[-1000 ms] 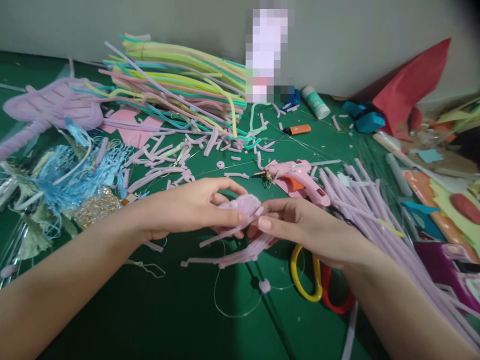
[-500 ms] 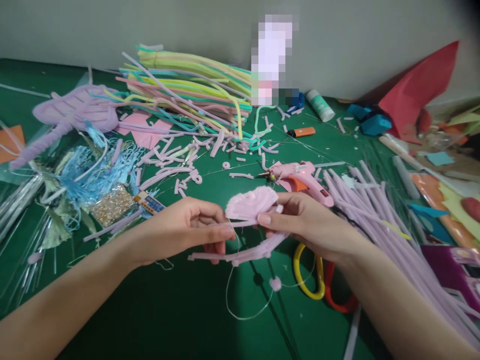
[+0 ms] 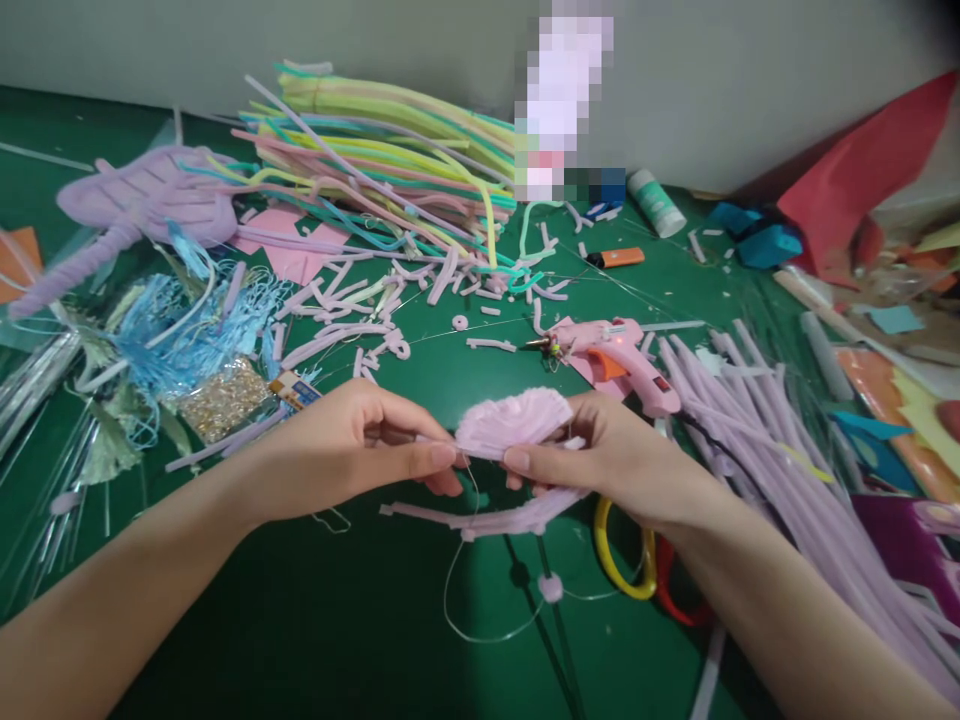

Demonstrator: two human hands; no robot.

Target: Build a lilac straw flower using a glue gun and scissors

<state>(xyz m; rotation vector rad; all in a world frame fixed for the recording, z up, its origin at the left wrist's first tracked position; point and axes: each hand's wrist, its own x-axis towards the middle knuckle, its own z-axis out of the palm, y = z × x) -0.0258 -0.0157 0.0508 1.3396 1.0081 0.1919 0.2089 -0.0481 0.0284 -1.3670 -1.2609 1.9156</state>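
Between my hands is a pale purple fan-shaped piece [image 3: 514, 420], apparently made of fuzzy pipe cleaner. My left hand [image 3: 401, 440] is closed, thumb and forefinger pinching the pipe cleaner at the piece's left corner. With thumb over fingers, my right hand [image 3: 585, 445] grips its lower right edge. A curved purple pipe-cleaner strip [image 3: 487, 520] hangs below, its right end passing under my right hand. From it loops a thin clear thread [image 3: 480, 638], with a small purple ball [image 3: 550, 587] nearby. Scissors with yellow and red handles [image 3: 626, 565] lie partly beneath my right wrist.
A pink glue gun [image 3: 619, 360] lies beyond my right hand, beside loose purple pipe cleaners [image 3: 750, 450]. Cut scraps [image 3: 337, 310] are strewn ahead. Farther back sit bundled coloured pipe cleaners [image 3: 390, 150] and an orange lighter [image 3: 621, 257]. Blue tassels [image 3: 217, 310] and a bead bag [image 3: 225, 400] are left.
The fan-shaped piece has tilted and shifted slightly right. My left fingers have drawn up, away from the lower strip, and now pinch at the fan's corner. The whole view has shifted a little.
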